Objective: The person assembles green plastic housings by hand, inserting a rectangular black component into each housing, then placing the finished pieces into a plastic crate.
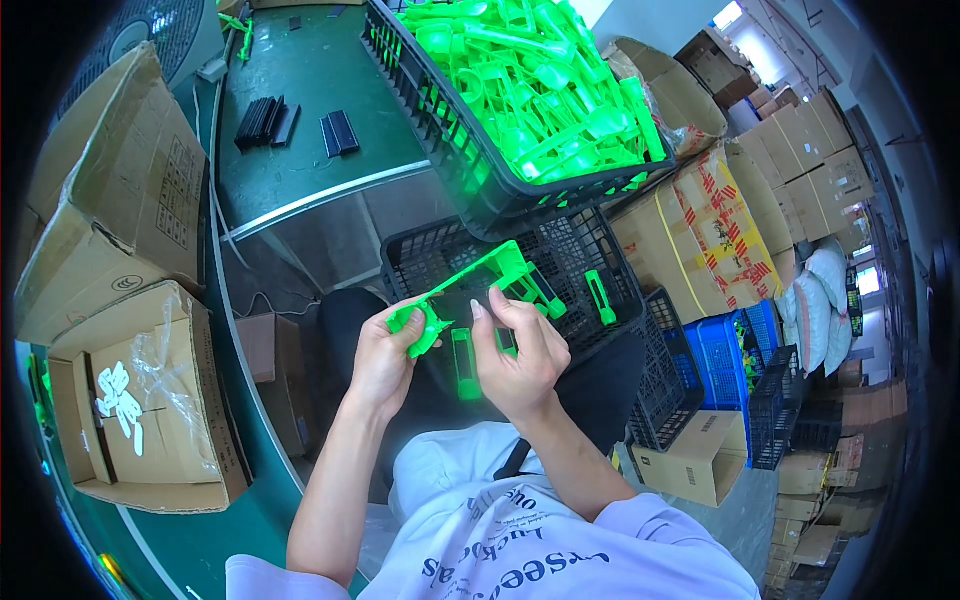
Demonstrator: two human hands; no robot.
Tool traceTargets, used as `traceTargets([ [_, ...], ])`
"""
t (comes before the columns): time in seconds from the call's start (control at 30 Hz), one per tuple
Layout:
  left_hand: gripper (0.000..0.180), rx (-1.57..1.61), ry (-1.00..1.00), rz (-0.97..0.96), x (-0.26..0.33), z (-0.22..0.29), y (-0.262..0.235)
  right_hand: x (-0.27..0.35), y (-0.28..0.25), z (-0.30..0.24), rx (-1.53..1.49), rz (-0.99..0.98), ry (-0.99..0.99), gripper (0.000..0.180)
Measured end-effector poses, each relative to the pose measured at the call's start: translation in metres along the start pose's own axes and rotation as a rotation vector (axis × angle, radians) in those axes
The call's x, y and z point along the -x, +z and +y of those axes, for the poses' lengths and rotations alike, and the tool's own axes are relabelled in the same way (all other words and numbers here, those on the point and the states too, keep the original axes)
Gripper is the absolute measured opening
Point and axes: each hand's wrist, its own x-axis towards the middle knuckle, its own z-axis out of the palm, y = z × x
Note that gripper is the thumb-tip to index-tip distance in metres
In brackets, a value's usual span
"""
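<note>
My left hand (383,358) is closed on the wide end of a bright green plastic part (462,280), whose long thin arm slants up to the right and ends in a boxy head. To its right is my right hand (527,352), its thumb and index finger raised and apart, the other fingers curled; I see nothing held in it. Below and beyond both hands sits a black mesh crate (408,262) near my lap. A loose green piece (600,297) lies in it, and another green piece (465,366) shows between my hands.
A black crate (432,140) heaped with green plastic parts (545,95) stands ahead. On the green table (325,195) lie dark strips (262,124). An open carton (215,440) with white pieces is at left; cartons (690,240) and a blue crate (718,375) stand at right.
</note>
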Motion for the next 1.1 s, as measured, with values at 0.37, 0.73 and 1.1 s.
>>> traceTargets([
  [0.37, 0.017, 0.104, -0.011, -0.001, -0.003, -0.005, -0.005, 0.007, 0.012, 0.031, -0.355, -0.095, 0.685, 0.019],
  [0.73, 0.012, -0.045, -0.007, 0.023, -0.002, -0.002, -0.008, 0.013, 0.006, 0.037, -0.225, -0.203, 0.576, 0.018],
  [1.1, 0.013, -0.076, -0.002, 0.07, 0.001, -0.004, -0.002, 0.005, 0.008, 0.008, -0.051, -0.086, 0.122, 0.019],
])
